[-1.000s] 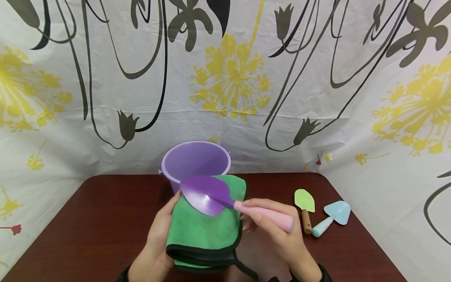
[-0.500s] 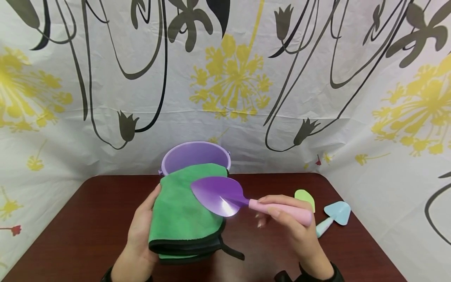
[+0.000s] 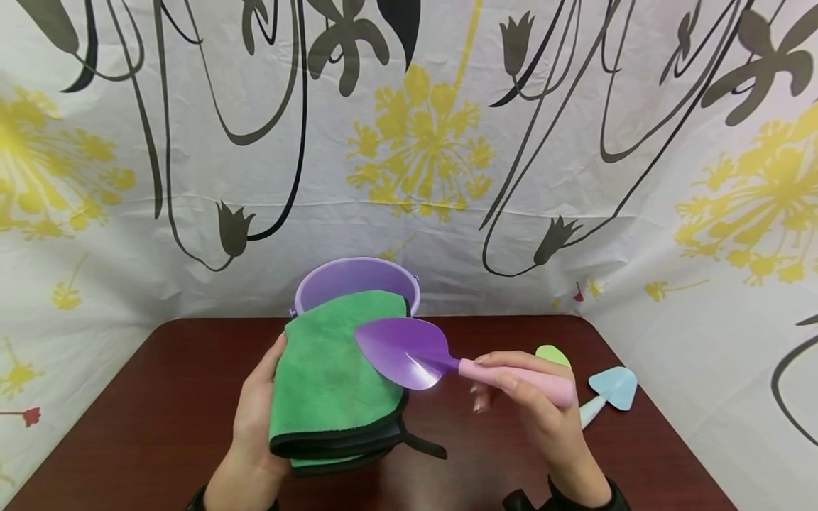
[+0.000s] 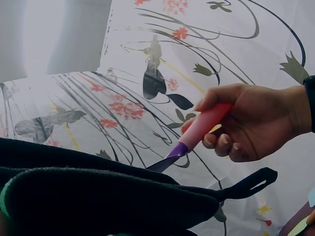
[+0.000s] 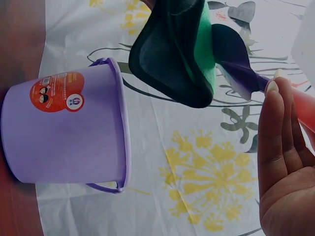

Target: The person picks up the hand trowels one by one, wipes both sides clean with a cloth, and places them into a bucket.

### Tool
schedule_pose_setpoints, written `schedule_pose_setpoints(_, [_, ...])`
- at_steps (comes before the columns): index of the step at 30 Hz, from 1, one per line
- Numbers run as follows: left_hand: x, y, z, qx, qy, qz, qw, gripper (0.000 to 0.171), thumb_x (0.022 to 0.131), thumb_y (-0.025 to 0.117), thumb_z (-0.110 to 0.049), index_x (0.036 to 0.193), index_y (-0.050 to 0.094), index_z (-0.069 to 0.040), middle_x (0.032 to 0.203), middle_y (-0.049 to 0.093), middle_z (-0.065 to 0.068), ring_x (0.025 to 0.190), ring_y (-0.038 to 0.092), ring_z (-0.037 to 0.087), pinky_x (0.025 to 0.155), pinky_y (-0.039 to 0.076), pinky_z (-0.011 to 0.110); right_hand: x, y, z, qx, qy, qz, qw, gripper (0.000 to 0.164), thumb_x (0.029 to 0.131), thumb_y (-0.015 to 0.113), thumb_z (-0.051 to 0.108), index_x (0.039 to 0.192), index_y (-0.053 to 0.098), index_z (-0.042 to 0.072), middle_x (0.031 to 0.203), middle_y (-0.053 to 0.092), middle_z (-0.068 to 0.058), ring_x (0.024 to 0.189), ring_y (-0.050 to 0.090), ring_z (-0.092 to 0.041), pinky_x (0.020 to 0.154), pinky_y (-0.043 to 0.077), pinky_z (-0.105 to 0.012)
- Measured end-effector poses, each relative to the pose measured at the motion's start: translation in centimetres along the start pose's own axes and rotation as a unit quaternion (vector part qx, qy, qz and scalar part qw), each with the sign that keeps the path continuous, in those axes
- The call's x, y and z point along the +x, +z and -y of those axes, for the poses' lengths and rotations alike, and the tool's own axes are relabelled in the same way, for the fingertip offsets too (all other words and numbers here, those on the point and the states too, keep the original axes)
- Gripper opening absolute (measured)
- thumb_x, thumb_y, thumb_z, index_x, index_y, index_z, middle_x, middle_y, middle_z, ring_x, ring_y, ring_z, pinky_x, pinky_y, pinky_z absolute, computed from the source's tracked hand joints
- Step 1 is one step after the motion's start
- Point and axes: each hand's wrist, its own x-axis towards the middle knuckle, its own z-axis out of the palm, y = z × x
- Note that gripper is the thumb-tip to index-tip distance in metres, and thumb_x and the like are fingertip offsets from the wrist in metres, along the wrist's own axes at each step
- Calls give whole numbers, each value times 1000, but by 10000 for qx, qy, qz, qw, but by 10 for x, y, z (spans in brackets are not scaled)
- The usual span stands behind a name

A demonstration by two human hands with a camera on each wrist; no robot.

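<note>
My left hand (image 3: 252, 426) holds a folded green cloth (image 3: 332, 376) with black edging and a black loop, thumb along its left side and the other fingers hidden beneath. With my right hand (image 3: 552, 429) I grip the pink handle of a purple-bladed trowel (image 3: 402, 348). Its blade overlaps the cloth's right side in the head view. In the left wrist view, the cloth (image 4: 113, 201) looks dark and covers part of the blade. The right wrist view has the blade (image 5: 234, 54) right at the cloth's green face.
A purple bucket (image 3: 345, 280) stands behind the cloth at the table's back edge. To the right lie a light blue trowel (image 3: 613, 387) and a lime-green blade (image 3: 552, 354), partly hidden by my right hand. A patterned sheet (image 3: 422, 241) hangs behind the dark table (image 3: 160, 411).
My left hand has moved left with the cloth, which now covers more of the bucket. The right hand and trowel have shifted right, so the blade overlaps less of the cloth.
</note>
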Motion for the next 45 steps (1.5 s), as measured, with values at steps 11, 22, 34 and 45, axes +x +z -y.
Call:
schedule_pose_setpoints(11, [5,8,20,192,-326,515,9980,40,110,30,-49,110,60,-23,97,65,-10,90,64,6,84,54,23,-7,9,1,-169,587,-220,9979,42,88,35,-27,118,63,-18,98,77,-10,70,70,-19,58,61,-31])
schedule_pose_setpoints(22, [7,15,38,665,-947,7,9933,45,106,33,-59,112,60,-24,101,67,-9,91,64,6,83,53,22,-9,18,-3,-181,795,-154,9966,38,88,42,-27,119,63,-17,98,77,-11,72,72,-17,58,61,-33])
schedule_pose_setpoints(34, [6,17,44,884,-1063,-276,9900,45,109,28,-47,97,60,-18,87,67,-5,77,63,7,74,54,24,-10,25,-7,-421,926,-80,9948,40,87,48,-26,120,65,-12,92,75,-18,68,71,-16,55,60,-31])
schedule_pose_setpoints(45, [9,15,37,1248,-867,-738,9856,45,108,28,-53,101,59,-21,91,66,-8,82,63,6,78,54,25,-10,28,-9,-209,1126,-69,9934,40,88,49,-26,123,63,-14,104,77,-12,73,72,-16,57,61,-34])
